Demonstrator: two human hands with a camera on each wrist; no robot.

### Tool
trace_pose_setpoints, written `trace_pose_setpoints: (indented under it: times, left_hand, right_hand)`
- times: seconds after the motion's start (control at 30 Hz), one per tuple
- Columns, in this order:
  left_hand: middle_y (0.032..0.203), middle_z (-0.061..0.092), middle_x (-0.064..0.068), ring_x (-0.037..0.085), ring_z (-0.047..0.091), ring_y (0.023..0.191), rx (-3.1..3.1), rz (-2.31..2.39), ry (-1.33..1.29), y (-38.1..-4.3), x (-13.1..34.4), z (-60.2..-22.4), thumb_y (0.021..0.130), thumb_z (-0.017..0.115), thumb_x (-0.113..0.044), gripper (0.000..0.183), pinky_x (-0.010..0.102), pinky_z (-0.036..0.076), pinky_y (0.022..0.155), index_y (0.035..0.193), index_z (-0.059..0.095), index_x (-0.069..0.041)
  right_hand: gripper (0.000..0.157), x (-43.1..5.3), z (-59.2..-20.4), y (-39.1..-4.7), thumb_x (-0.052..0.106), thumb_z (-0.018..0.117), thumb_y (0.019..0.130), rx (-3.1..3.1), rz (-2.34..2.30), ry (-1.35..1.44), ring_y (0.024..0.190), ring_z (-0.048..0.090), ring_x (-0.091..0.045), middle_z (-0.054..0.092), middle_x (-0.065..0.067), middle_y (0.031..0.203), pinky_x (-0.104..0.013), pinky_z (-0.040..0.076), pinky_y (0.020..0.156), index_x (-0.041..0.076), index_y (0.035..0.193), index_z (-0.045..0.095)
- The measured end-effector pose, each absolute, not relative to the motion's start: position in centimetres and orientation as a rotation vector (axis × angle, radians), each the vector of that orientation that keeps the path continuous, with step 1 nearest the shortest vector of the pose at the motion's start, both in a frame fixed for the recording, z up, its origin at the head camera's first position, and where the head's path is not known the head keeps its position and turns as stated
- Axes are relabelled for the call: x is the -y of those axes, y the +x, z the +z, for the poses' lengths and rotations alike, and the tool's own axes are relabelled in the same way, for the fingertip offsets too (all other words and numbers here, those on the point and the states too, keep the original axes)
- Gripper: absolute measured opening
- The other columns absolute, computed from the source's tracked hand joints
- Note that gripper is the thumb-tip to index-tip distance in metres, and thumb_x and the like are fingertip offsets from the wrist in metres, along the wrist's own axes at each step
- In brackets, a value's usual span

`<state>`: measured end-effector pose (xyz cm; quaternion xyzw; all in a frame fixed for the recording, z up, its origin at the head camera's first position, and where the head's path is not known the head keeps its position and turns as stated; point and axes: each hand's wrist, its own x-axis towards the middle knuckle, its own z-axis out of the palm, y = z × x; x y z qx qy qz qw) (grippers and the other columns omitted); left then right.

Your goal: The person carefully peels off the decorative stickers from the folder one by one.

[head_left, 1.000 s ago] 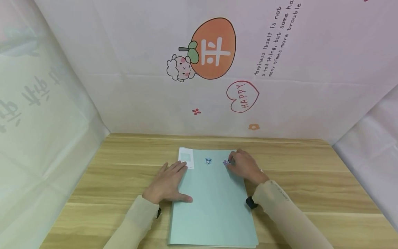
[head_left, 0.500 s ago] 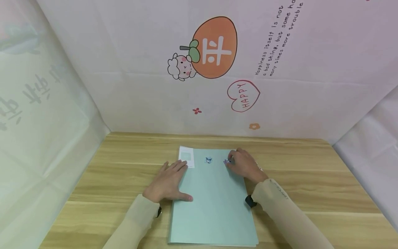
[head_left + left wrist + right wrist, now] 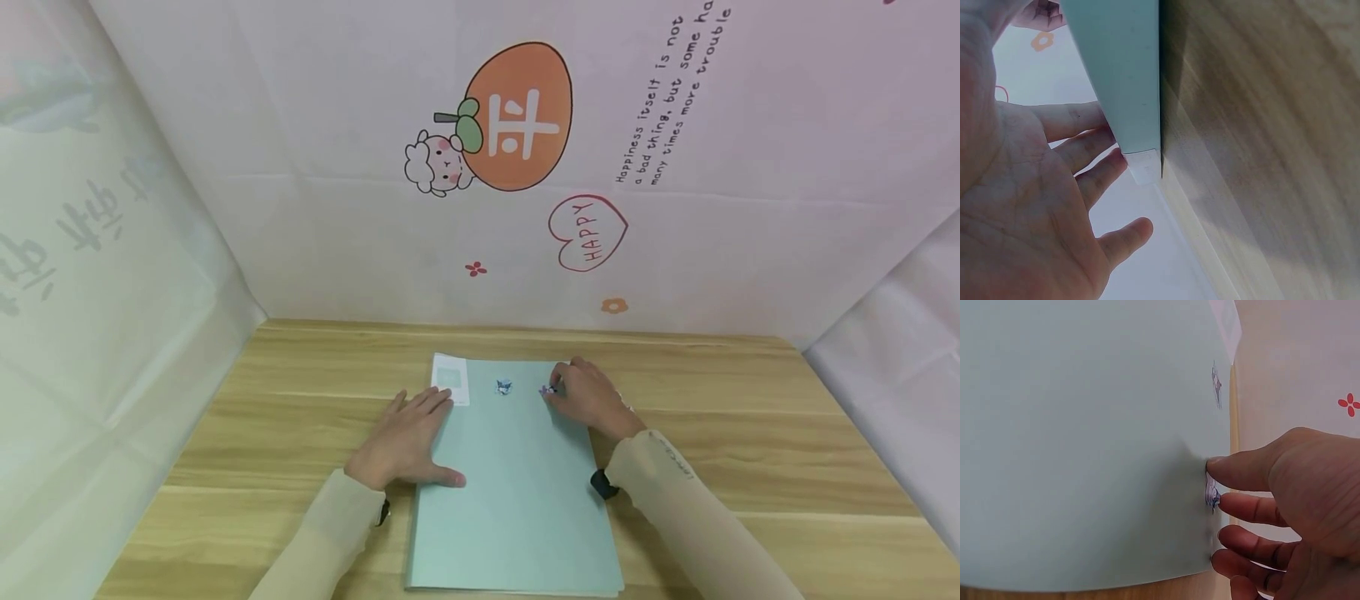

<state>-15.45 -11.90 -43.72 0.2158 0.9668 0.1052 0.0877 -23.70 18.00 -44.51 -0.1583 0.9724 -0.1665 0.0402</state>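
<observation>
A pale teal folder [image 3: 517,500] lies flat on the wooden table. Spread over its left edge, my left hand [image 3: 401,437] rests with fingertips at a white label [image 3: 452,367] that has a pale square on it. In the left wrist view, the left fingers touch the folder's side [image 3: 1125,81]. My right hand [image 3: 588,400] is at the folder's upper right, thumb and index finger at either end of a small purple cartoon sticker [image 3: 1212,490] against the cover. Partly hidden by those fingers, it sits right of a blue cartoon sticker [image 3: 503,387].
Bare wooden table [image 3: 300,433] surrounds the folder. A white printed cloth [image 3: 360,258] hangs behind it, with more white cloth at both sides. Something small and white [image 3: 627,405] shows beside the right wrist.
Both hands stay almost in place. The right fingers have shifted very slightly around the purple sticker, and the head view has moved a little.
</observation>
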Motion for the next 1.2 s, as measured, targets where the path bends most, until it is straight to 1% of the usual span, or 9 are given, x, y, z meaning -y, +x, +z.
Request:
trace_pose_setpoints:
  times: [0.27,0.5,0.83,1.2]
  left_hand:
    - [0.161,0.037,0.009,0.029,0.028,0.151,-2.888,0.319,0.653,-15.54,11.91,-43.82,0.070,0.081,-0.070,0.113,0.060,0.018,0.121,0.153,0.043,-0.004]
    - [0.161,0.037,0.010,0.030,0.028,0.150,-2.886,0.336,0.650,-15.51,11.95,-43.76,0.070,0.082,-0.069,0.112,0.060,0.018,0.121,0.152,0.043,-0.003]
    - [0.160,0.037,0.010,0.030,0.029,0.150,-2.886,0.345,0.655,-15.47,11.95,-43.71,0.070,0.082,-0.068,0.111,0.061,0.018,0.120,0.152,0.044,-0.003]
    - [0.161,0.036,0.009,0.030,0.028,0.151,-2.880,0.347,0.653,-15.50,11.99,-43.89,0.070,0.082,-0.068,0.112,0.060,0.017,0.121,0.153,0.043,-0.003]
  right_hand:
    - [0.021,-18.01,-44.53,-23.72,0.024,0.074,0.094,-2.950,-0.541,-0.458,0.091,0.052,-0.027,0.059,-0.010,0.102,-0.043,0.047,0.080,0.006,0.103,0.069]
    - [0.017,-17.94,-44.53,-23.86,0.023,0.074,0.094,-2.947,-0.528,-0.469,0.089,0.052,-0.026,0.058,-0.008,0.100,-0.042,0.046,0.078,0.009,0.101,0.070]
    - [0.016,-17.82,-44.60,-23.85,0.022,0.074,0.094,-2.957,-0.509,-0.481,0.092,0.051,-0.027,0.058,-0.009,0.102,-0.043,0.046,0.081,0.010,0.104,0.071]
    - [0.007,-17.92,-44.93,-23.86,0.017,0.075,0.093,-2.969,-0.536,-0.571,0.082,0.048,-0.022,0.054,-0.003,0.089,-0.035,0.040,0.070,0.015,0.099,0.073]
